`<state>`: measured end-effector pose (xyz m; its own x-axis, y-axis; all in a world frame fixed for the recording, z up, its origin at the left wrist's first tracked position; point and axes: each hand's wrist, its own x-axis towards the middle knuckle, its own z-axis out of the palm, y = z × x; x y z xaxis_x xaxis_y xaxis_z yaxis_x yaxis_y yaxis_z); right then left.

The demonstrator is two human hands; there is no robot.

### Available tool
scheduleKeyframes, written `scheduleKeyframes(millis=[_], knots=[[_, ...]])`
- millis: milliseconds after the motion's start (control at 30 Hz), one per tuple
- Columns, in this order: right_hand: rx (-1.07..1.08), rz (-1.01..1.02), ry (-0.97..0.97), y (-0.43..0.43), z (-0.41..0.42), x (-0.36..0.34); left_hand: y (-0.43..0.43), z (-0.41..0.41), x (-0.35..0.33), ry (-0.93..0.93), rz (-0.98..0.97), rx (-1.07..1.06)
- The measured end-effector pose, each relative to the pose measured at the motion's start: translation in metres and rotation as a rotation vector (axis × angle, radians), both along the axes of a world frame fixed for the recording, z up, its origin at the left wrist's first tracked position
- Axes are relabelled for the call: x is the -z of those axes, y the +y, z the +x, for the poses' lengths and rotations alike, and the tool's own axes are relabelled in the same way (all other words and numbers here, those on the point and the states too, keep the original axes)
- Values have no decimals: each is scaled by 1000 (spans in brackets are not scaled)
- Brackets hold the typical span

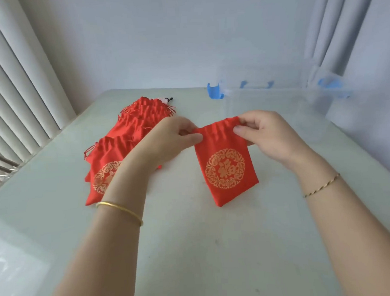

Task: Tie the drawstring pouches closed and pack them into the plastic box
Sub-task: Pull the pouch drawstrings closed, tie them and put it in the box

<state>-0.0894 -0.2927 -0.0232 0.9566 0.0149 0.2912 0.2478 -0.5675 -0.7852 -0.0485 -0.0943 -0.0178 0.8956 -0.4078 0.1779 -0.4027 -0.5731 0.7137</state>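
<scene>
Over pale table (194, 248), pouch (226, 169) is held upright lengthwise, mouth topmost.

Table (194, 248) w/ pouch pile (130, 126), plastic box (277, 99)

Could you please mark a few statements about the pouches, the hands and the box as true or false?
1. The left hand and the right hand both pinch the top edge of one red pouch. True.
2. The pile of pouches lies to the right of the red pouch. False: it lies to its left.
3. The plastic box has latches that are red. False: they are blue.
4. The red pouch bears a round gold emblem. True.
</scene>
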Motion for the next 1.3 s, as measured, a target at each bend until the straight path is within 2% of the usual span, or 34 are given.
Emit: scheduleKeyframes(millis=[100,200,367,700,933,1033,1100,1167,1300], knots=[[-12,-82,55,-10,2,2,-2,2,0,-41,26,19],[-41,-76,108,-16,-2,-2,1,7,-1,-88,28,28],[-44,-47,140,-23,-3,-4,6,11,2,-39,50,35],[152,-138,108,-34,-5,-3,13,15,4,-114,67,-76],[66,149,311,-38,-10,-4,16,16,5,-107,28,-146],[129,148,300,-40,-10,-3,13,18,7,-19,-100,-167],[160,213,281,-41,-9,-3,12,18,8,106,-222,-174],[165,395,280,-41,-8,-3,10,17,8,295,-411,-153],[188,908,332,-41,-3,-2,5,16,6,674,-867,-137]])
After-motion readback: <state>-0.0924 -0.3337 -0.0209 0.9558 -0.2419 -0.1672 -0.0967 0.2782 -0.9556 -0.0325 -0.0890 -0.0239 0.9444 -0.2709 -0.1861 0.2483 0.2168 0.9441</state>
